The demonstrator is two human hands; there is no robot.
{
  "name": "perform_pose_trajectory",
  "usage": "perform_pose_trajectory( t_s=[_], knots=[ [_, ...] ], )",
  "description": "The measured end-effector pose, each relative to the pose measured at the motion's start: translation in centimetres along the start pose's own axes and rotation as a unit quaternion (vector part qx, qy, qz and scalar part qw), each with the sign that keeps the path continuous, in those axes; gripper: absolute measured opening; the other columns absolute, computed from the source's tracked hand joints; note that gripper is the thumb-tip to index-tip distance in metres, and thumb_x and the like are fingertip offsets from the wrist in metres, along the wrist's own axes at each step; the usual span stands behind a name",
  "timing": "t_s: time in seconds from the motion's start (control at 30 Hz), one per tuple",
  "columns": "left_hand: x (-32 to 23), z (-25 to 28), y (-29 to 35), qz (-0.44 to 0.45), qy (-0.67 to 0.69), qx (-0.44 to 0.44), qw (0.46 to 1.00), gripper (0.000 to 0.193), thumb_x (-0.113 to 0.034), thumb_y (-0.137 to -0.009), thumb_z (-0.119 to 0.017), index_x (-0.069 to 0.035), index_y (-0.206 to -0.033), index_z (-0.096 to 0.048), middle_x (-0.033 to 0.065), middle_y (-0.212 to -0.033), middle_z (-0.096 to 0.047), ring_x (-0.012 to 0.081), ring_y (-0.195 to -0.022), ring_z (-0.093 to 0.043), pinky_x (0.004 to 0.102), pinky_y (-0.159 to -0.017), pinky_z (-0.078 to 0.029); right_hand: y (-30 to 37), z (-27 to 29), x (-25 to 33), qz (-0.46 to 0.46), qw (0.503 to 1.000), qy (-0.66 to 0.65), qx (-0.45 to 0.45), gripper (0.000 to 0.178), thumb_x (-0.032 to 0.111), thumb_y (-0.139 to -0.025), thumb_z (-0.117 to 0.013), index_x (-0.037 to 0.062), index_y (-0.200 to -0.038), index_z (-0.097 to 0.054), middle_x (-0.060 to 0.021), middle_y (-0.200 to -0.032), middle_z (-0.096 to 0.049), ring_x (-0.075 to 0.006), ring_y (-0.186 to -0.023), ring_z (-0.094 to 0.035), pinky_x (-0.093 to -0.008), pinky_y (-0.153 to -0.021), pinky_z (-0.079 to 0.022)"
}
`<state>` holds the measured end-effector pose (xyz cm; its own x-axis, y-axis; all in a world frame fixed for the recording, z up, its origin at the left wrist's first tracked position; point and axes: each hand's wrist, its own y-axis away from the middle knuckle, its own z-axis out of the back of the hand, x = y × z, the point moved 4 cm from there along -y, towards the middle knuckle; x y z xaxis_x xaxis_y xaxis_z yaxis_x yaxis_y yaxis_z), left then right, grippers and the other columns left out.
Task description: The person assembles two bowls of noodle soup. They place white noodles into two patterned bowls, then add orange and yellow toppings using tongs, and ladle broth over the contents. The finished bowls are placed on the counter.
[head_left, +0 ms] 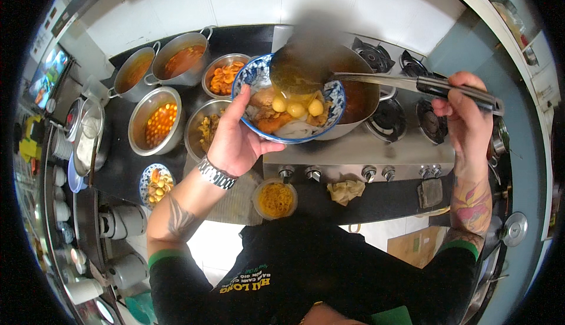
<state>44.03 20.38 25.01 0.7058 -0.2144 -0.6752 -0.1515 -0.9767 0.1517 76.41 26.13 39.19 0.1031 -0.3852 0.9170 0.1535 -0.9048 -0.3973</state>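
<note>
My left hand (238, 140) grips the near left side of a blue-and-white patterned bowl (250, 73), thumb up at its rim, and holds it over the stove front. In the bowl lie white noodles (297, 130), orange-brown pieces and several small yellowish balls (296, 110). My right hand (469, 113) is closed round the black handle of a ladle (382, 78). The ladle's cup is tipped over the bowl, with brownish broth (294, 92) at its lip. A dark smudge blurs part of the ladle's cup. Behind the bowl stands a pot of reddish broth (356, 104), partly hidden.
Two tall pots (188, 57) stand at the back left, near steel basins of orange food (159, 122). A small patterned dish (154, 190) and a tub of yellow shreds (275, 200) sit nearer. Burners (385, 118) and a crumpled cloth (346, 192) are on the right.
</note>
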Motion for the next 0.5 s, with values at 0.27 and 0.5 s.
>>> perform_pose_trajectory(
  t_s=[0.27, 0.5],
  knots=[
    [0.3, 0.0, 1.3, -0.017, 0.016, 0.012, 1.0, 0.065, -0.055, -0.091, -0.051, -0.008, -0.135, -0.042, 0.0135, -0.127, -0.057, 0.0266, -0.107, -0.063, 0.0401, -0.069, -0.061, 3.2, -1.3, 2.0, 0.3, 0.889, 0.322, 0.125, 0.033, -0.004, -0.063, -0.072, 0.0025, -0.092, -0.059, -0.022, -0.093, -0.065, -0.0329, -0.081, -0.066, -0.0367, -0.072, -0.056],
    [0.6, -0.1, 0.8, -0.027, 0.032, 0.024, 0.999, 0.067, -0.055, -0.092, -0.05, -0.005, -0.135, -0.041, 0.0159, -0.125, -0.057, 0.0274, -0.105, -0.064, 0.0387, -0.069, -0.061, 4.7, -1.2, 2.6, 0.323, 0.872, 0.317, 0.187, 0.03, 0.006, -0.062, -0.076, 0.0045, -0.088, -0.061, -0.0208, -0.092, -0.066, -0.034, -0.084, -0.067, -0.0414, -0.072, -0.056]
  ],
)
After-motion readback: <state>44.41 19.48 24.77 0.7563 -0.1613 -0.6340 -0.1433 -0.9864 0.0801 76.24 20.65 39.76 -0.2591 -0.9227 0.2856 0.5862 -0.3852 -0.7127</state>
